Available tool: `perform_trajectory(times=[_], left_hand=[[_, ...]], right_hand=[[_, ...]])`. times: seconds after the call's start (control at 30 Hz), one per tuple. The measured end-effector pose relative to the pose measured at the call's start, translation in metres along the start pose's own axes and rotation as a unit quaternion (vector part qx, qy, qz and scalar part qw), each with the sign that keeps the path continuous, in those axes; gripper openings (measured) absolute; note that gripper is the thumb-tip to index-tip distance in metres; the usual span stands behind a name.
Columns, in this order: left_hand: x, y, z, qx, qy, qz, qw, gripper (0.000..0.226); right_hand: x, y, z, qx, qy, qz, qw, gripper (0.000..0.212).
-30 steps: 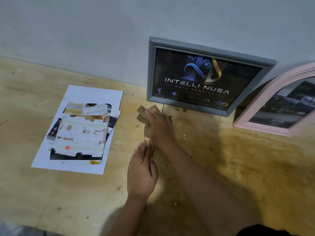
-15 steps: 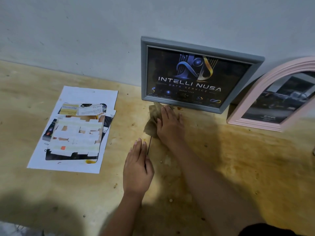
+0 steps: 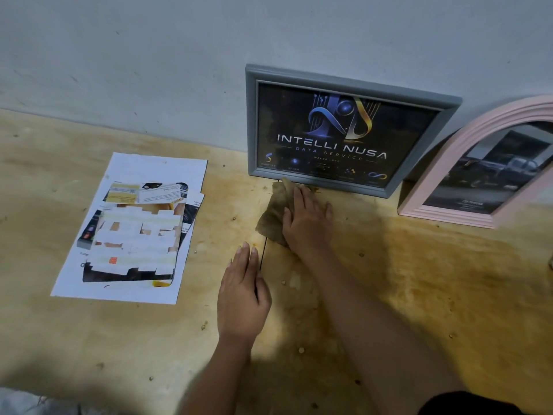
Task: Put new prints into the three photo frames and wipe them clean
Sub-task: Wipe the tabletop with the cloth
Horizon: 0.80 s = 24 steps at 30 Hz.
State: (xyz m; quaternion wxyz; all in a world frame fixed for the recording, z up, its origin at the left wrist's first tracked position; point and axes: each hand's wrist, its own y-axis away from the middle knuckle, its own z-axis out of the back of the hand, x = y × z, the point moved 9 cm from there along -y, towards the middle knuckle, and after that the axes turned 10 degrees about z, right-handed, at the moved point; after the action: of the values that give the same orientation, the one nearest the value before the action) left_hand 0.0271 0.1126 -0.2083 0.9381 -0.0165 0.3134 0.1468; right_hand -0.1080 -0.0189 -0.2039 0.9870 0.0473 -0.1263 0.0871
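Right hand (image 3: 306,220), fingers straight, presses brown cloth (image 3: 273,218) on tabletop (image 3: 419,280) beside grey frame (image 3: 252,121) at far edge; left hand (image 3: 242,295) lies flat, holding nothing.

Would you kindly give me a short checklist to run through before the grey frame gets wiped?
1. Cloth ready: ok, right hand presses the cloth on the table just in front of the grey frame.
2. Grey frame loaded, leaning on the wall: ok.
3. Left hand free: ok, flat on the table.
4. Glass clean: cannot tell.
5. Pink frame loaded: ok.
6. Third frame: cannot tell, not in view.
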Motion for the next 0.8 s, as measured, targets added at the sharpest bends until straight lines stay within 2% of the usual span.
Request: perform_trajectory(times=[0.5, 0.8], left_hand=[[0.001, 0.0, 0.0, -0.003, 0.005, -0.002, 1.0, 0.05], [0.001, 0.0, 0.0, -0.008, -0.019, -0.009, 1.0, 0.051]], right_hand=[[-0.058, 0.023, 0.019, -0.031, 0.023, -0.07, 0.997, 0.055], [-0.127, 0.089, 0.029, -0.082, 0.024, -0.126, 0.988, 0.053]])
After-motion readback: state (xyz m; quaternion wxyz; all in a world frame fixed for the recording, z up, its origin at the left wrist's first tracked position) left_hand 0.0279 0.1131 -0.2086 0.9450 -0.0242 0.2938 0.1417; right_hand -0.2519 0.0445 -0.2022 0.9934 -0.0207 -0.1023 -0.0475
